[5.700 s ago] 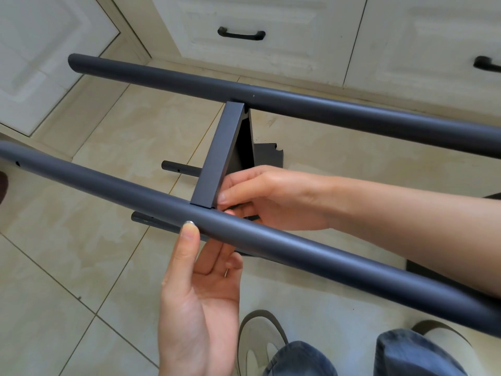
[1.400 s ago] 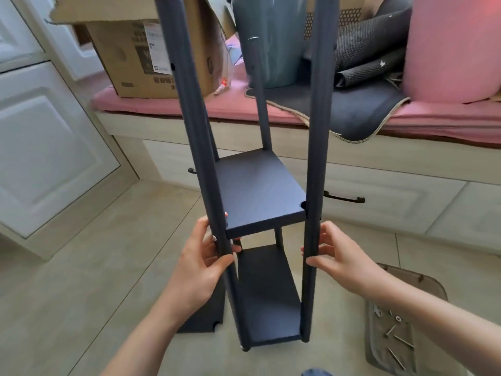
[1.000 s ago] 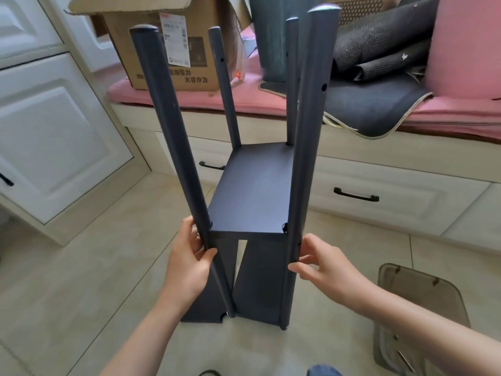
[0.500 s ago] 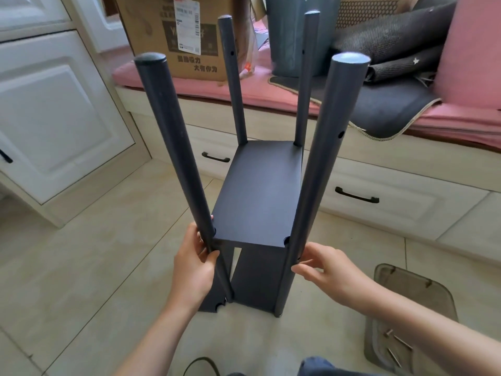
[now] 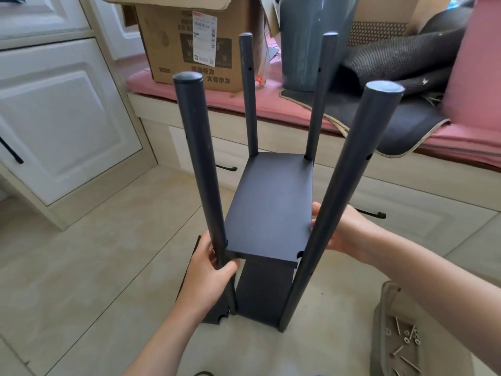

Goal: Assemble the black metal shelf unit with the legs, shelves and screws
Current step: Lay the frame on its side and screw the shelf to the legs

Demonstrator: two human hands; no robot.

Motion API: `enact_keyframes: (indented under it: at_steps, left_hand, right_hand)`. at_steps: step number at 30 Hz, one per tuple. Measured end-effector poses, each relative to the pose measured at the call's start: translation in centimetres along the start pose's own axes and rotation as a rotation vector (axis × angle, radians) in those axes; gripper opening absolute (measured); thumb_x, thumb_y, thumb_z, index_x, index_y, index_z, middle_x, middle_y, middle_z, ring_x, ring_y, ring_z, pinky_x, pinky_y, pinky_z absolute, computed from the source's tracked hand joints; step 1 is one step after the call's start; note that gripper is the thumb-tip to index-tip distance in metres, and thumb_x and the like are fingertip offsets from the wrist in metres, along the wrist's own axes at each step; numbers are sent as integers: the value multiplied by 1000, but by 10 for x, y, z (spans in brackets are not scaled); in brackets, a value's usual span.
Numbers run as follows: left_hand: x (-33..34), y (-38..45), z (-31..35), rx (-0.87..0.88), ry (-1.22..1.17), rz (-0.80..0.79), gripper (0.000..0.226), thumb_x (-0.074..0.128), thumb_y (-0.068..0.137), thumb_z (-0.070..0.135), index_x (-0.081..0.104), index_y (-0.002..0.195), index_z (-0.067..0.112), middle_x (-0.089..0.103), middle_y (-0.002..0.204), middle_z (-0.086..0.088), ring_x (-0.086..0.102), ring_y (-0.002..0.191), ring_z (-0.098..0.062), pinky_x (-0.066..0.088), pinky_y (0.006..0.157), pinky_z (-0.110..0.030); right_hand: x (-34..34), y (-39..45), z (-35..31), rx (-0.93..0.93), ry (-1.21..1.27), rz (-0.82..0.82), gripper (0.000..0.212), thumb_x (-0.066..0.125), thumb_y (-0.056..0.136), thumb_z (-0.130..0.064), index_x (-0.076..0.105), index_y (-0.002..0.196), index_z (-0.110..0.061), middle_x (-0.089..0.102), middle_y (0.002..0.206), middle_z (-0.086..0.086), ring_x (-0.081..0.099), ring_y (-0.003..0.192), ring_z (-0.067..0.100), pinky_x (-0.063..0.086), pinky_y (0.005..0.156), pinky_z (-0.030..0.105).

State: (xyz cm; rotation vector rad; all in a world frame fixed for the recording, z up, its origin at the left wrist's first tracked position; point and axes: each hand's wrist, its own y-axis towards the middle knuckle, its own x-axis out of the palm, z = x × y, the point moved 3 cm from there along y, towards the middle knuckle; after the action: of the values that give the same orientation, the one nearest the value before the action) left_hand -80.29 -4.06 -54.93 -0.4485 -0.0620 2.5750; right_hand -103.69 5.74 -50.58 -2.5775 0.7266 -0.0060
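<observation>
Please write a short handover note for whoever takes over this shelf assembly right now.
Left hand grips the near left leg just below the upper shelf. Right hand holds the near right leg.
The unit stands upright on the floor, four legs and two shelves joined; lower shelf beneath.
A loose shelf panel lies on the floor; screws wait in the tray.
Left: fit that panel, drive remaining screws.
</observation>
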Motion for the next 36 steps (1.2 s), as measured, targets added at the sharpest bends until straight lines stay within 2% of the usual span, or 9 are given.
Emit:
enact_keyframes:
  at_steps: [4, 10, 15, 20, 23, 29, 32, 34, 36]
  left_hand:
    - [1, -3, -2, -34, -15, -23, 53, 69, 90, 3, 52, 109, 50, 68, 103, 32, 64, 102, 10, 48, 75, -10]
    - [6, -22, -6, -305, -236, 362, 42, 65, 88, -4, 49, 119, 19, 62, 114, 1, 62, 100, -11, 44, 76, -22]
    - [32, -37, 12, -474, -308, 15, 10, 64, 91, 5, 67, 98, 12, 72, 98, -6, 71, 93, -20, 55, 92, -33]
    - [17, -37, 39, -370, -185, -282, 24, 57, 91, 6, 70, 71, 7, 76, 75, -9, 73, 69, -22, 60, 82, -31]
    - [-12, -24, 35, -365, -153, -207, 26, 53, 92, 3, 71, 73, 4, 76, 78, -13, 73, 68, -25, 61, 78, -32]
    - [-56, 27, 7, -357, -77, 33, 22, 52, 96, 3, 70, 83, 0, 76, 78, -13, 73, 64, -24, 60, 73, -32]
    - [-60, 66, 13, -247, -63, 115, 19, 52, 99, 6, 68, 89, 2, 73, 86, -14, 71, 70, -23, 60, 81, -39]
    - [-52, 96, 25, -151, -51, 77, 16, 54, 100, 9, 67, 90, 8, 72, 94, -16, 70, 84, -28, 58, 88, -47]
    - [-38, 126, 40, -84, -51, 22, 19, 57, 100, 12, 69, 90, 22, 71, 97, -8, 69, 99, -36, 57, 91, -48]
  right_hand:
    - [13, 5, -1, 79, 82, 25, 25, 50, 103, -17, 63, 90, 0, 64, 78, 11, 61, 68, 24, 53, 53, 29]
    - [18, 15, 10, 118, 78, 24, 34, 55, 101, -22, 53, 125, 2, 62, 115, 24, 64, 97, 36, 58, 68, 36]
    - [16, 16, 16, 124, 124, 6, 38, 58, 99, -27, 52, 130, -6, 67, 120, 17, 68, 102, 34, 60, 62, 36]
    - [6, 15, 11, 133, 77, -97, 45, 67, 89, -27, 56, 125, -2, 71, 111, 20, 72, 91, 35, 61, 65, 41]
    - [-5, 22, 3, 92, -12, -76, 37, 71, 85, -22, 61, 115, -2, 75, 97, 16, 75, 77, 28, 61, 59, 37]
    - [-20, 54, -10, 74, -47, 102, 21, 74, 86, -23, 67, 95, -6, 69, 103, 22, 69, 96, 39, 55, 88, 59]
    - [-21, 71, -25, 54, -32, 150, 29, 67, 93, -24, 60, 108, -1, 63, 95, 13, 65, 83, 29, 62, 71, 43]
    - [-18, 80, -37, 34, -25, 194, 33, 65, 94, -27, 51, 120, -11, 61, 114, 12, 64, 82, 26, 59, 54, 35]
    - [-18, 91, -48, -4, -53, 257, 48, 63, 96, -30, 40, 135, -14, 52, 133, 13, 62, 85, 23, 55, 53, 30]
